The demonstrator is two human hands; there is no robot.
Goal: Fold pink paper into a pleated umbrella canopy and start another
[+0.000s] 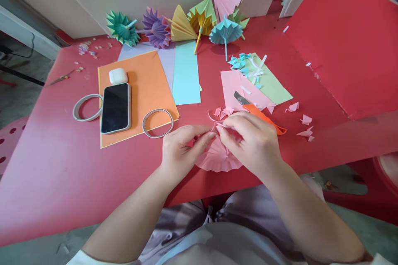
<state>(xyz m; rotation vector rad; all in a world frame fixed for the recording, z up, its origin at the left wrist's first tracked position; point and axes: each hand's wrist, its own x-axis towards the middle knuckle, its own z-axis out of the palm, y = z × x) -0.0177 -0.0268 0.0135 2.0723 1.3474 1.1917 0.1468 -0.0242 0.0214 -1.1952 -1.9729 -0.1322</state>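
A pleated pink paper fan [217, 158] lies at the near edge of the red table [62, 165], held between both hands. My left hand [180, 151] pinches its upper left part with thumb and fingers closed. My right hand [251, 140] pinches its top edge, fingers curled. Just behind my right hand lie orange-handled scissors [259, 116], their blade resting on a pink sheet [231, 85]. Small pink paper scraps [303, 126] are scattered to the right.
A phone [115, 107] and white earbud case [117, 76] rest on an orange sheet [149, 87], with two tape rings [157, 123] beside it. Light blue and purple sheets [185, 72], a green sheet [270, 85] and several finished paper umbrellas [225, 31] stand farther back.
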